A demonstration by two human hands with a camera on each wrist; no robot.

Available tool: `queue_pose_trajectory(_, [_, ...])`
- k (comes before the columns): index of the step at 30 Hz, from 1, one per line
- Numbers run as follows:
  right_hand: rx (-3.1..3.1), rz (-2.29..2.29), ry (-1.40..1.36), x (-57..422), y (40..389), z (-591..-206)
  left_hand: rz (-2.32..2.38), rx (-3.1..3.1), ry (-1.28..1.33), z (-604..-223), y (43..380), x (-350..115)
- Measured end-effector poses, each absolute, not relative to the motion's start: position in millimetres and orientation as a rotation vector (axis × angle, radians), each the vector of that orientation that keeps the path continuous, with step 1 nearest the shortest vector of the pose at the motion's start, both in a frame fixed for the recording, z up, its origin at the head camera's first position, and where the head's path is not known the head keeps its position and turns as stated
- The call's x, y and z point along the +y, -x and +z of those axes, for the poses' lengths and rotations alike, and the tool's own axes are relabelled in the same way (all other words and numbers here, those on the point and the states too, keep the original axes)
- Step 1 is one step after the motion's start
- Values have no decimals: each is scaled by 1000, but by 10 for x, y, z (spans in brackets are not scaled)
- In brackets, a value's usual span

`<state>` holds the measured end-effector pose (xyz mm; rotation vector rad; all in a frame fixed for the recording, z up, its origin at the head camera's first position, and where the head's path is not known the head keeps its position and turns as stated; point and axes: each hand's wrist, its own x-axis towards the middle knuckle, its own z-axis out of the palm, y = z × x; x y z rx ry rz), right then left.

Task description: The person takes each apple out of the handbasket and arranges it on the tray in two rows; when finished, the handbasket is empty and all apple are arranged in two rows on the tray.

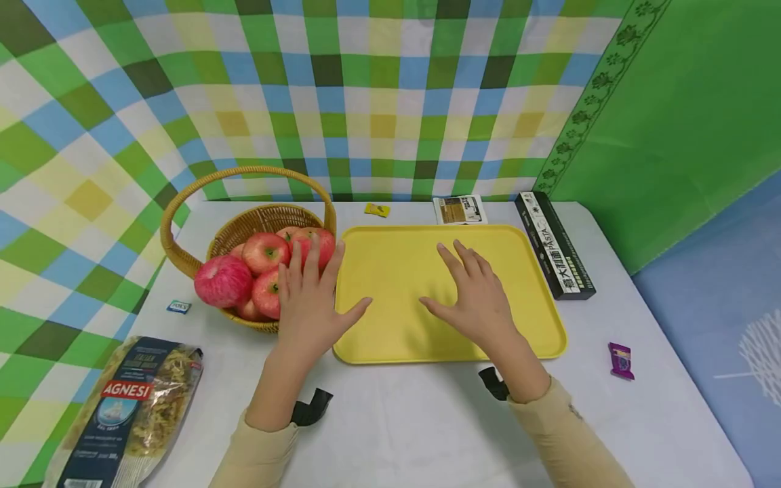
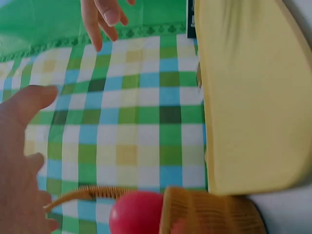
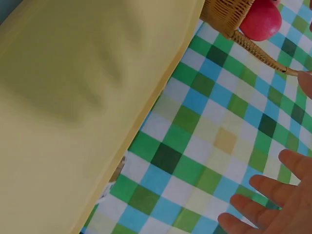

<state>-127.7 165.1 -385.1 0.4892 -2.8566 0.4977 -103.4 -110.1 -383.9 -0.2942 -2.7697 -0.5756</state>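
Note:
My left hand (image 1: pixel 310 298), fingers spread and holding nothing, overlaps the right side of a wicker basket (image 1: pixel 268 211) in the head view. Red apples (image 1: pixel 266 252) fill that basket, and its arched handle stands up. Over a yellow tray (image 1: pixel 390 271) hovers my right hand (image 1: pixel 478 298), also spread and with nothing in it; its shadow falls on the tray. The left wrist view shows my left thumb (image 2: pixel 34 102) and, past it, fingers of the other hand. In the right wrist view my right fingers (image 3: pixel 273 195) reach in from the lower right corner.
An Agnesi pasta bag (image 1: pixel 131 407) lies at the front left, near a small blue packet (image 1: pixel 179 307). Behind the tray are a yellow packet (image 1: pixel 377 210) and a printed pouch (image 1: pixel 460 210). On the right are a black pasta box (image 1: pixel 555 247) and a purple packet (image 1: pixel 621 360).

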Motion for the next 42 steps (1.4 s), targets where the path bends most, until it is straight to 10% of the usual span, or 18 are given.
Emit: queue_pose_trajectory(42, [-2726, 1069, -1068, -135, 1375, -4068, -1855, -1817, -705, -4535, 573, -2010])
